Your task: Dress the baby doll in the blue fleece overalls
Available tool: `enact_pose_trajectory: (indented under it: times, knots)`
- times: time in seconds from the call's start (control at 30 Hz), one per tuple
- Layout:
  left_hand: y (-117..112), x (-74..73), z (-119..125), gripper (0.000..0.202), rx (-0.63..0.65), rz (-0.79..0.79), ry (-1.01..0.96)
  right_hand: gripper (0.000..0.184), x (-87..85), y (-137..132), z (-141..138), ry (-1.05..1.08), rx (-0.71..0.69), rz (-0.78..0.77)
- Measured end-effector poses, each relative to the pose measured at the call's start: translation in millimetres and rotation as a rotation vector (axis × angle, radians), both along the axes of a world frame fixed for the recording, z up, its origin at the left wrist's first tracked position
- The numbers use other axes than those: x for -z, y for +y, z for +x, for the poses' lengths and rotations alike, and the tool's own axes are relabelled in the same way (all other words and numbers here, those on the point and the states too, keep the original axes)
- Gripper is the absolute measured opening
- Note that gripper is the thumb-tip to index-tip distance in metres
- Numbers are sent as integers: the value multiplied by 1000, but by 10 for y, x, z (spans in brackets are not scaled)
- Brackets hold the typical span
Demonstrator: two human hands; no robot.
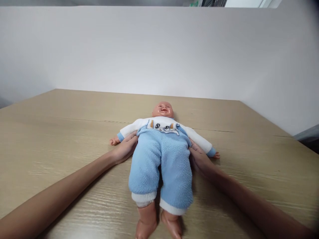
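Observation:
A baby doll (163, 110) lies on its back, head toward the far side and bare feet toward me. Its white top has a cat face on the chest and blue cuffs. Fluffy light-blue pants (147, 159) with white hems cover its legs. At the waist on the left, my left hand (127, 146) grips the side of the pants, its fingertips hidden by the cloth. My right hand (198, 154) holds the opposite side of the waist, fingers partly tucked behind the fabric. The doll's arms stretch out sideways past both hands.
A wooden table (74, 116) with a seam across it bears the doll. Behind it rises a plain white partition (149, 49), which also runs along the right side. Dark items (309, 139) show beyond the table's right edge.

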State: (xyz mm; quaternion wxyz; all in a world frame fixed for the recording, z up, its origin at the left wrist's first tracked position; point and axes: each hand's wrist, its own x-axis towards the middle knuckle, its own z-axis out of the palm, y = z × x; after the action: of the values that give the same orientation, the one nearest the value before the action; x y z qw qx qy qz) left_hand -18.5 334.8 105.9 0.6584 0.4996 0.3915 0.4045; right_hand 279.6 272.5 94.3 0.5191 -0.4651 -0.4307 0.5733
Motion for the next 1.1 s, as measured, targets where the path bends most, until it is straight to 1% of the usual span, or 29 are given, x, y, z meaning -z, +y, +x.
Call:
enact_pose_trajectory:
  times: [0.03,0.1,0.17,0.2,0.27,0.3,0.37,0.43,0.47,0.53,0.6,0.63,0.7,0.77,0.83,0.9,0.93,1.0,1.07,1.1]
  knots:
    - [1,-9,-11,32,18,9,-13,49,20,10,24,-36,23,27]
    - [17,-47,-65,28,53,82,-13,32,31,13,98,-113,26,88]
    - [45,-115,-134,24,87,205,32,16,-20,-8,173,-157,-31,160]
    - [60,-162,-162,24,106,275,75,12,-69,-20,198,-167,-66,202]
    - [87,-276,-184,32,148,397,181,9,-196,-24,212,-175,-110,272]
    - [99,-336,-172,36,168,431,224,10,-263,-7,201,-178,-124,282]
    - [124,-439,-114,40,192,441,256,12,-369,80,163,-162,-130,237]
    - [154,-484,-37,42,174,393,208,17,-405,217,132,-109,-96,153]
    - [171,-477,-6,43,163,361,185,21,-391,287,128,-79,-65,117]
    - [203,-413,20,46,137,309,188,30,-314,388,147,-76,-6,79]
    - [222,-316,-10,47,135,307,267,39,-215,397,192,-182,2,78]
    - [223,-272,-40,47,140,330,316,42,-175,364,219,-261,-9,96]
    - [208,-219,-112,45,163,401,401,41,-137,252,274,-434,-37,157]
    - [173,-212,-168,43,190,432,447,43,-156,127,314,-564,-60,211]
    - [127,-223,-182,42,188,417,461,46,-199,42,320,-598,-69,195]
    - [76,-213,-145,41,166,353,403,43,-230,13,277,-471,-57,93]
    - [50,-194,-110,41,141,297,327,43,-233,16,239,-355,-48,30]
    - [1,-135,-21,42,76,142,111,47,-208,43,148,-103,-30,-57]
    - [-33,-71,66,46,-1,0,-84,54,-145,87,76,53,-10,-72]
    - [-41,-46,100,48,-31,-39,-142,57,-102,114,60,71,10,-64]
